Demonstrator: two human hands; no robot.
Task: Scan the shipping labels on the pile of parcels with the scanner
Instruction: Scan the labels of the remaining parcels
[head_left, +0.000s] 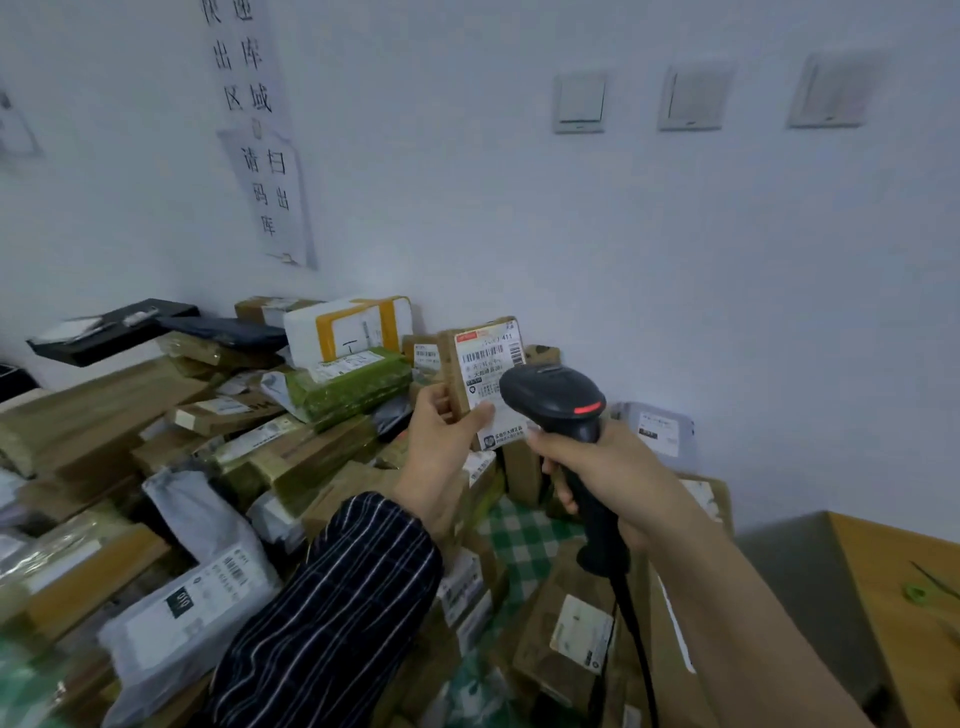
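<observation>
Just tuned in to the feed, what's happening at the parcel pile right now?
A person is partway through a scan. Their left hand holds a small cardboard parcel upright above the pile of parcels, with its shipping label turned toward them. Their right hand grips the black corded scanner, whose head is close to the label and aimed at it. Whether the scan has registered can't be told. Many other labelled parcels lie heaped below.
</observation>
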